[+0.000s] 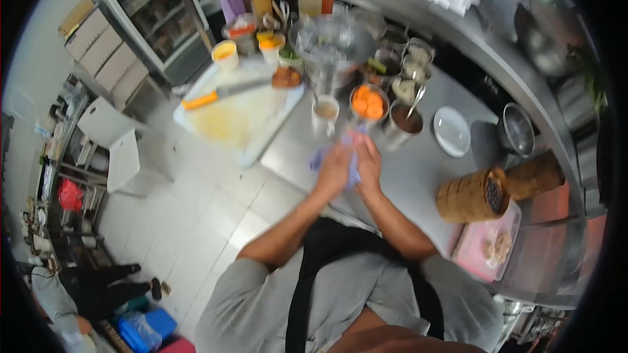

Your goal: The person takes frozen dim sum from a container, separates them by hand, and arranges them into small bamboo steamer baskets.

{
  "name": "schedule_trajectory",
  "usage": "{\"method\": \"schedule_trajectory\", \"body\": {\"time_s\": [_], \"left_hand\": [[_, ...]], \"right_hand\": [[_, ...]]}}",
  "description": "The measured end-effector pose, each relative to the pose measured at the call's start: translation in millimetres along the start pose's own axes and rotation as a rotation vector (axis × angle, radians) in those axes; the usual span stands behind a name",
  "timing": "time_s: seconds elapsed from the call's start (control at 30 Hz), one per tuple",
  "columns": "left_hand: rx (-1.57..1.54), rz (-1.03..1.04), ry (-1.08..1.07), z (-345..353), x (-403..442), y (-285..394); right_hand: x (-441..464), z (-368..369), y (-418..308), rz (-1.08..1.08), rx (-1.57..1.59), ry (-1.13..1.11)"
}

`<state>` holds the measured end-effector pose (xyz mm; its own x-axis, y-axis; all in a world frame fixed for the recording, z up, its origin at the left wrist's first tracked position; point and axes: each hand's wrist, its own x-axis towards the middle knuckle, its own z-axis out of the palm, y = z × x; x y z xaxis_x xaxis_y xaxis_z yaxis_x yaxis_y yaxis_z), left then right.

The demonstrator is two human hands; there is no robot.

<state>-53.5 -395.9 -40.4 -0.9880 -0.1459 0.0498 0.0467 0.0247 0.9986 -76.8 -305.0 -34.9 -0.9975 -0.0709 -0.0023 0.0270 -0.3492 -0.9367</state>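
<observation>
A purple cloth (pixel 354 171) is pressed between my two hands over the steel counter (pixel 297 150). My left hand (pixel 335 168) and my right hand (pixel 369 162) face each other, closed round it, and some cloth sticks out at the left. Just beyond them stand a white cup (pixel 325 112) with a light brown liquid, a metal bowl of orange slices (pixel 368 103), and a metal pot of dark sauce (pixel 404 119) with a spoon in it.
A knife (pixel 226 93) with a yellow handle lies on the white cutting board (pixel 252 127). A big steel bowl (pixel 332 42) stands behind. At the right are a white plate (pixel 452 132), bamboo steamers (pixel 461 197) and a pink tray (pixel 470 248). Another person (pixel 91 291) is at the lower left.
</observation>
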Motion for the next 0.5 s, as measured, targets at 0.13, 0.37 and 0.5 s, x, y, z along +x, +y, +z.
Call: {"method": "schedule_trajectory", "body": {"time_s": [0.13, 0.37, 0.5], "left_hand": [[0.082, 0.234, -0.466, 3, -13, 27], [0.439, 1.177, 0.045, -109, 86, 296], [1.021, 1.085, -0.046, -99, 208, 412]], "right_hand": [[-9, -39, -49, 0.118, 0.064, 0.169], [-49, -166, -62, 0.014, -0.688, 0.023], [-99, -170, -46, 0.123, -1.223, 0.202]]}}
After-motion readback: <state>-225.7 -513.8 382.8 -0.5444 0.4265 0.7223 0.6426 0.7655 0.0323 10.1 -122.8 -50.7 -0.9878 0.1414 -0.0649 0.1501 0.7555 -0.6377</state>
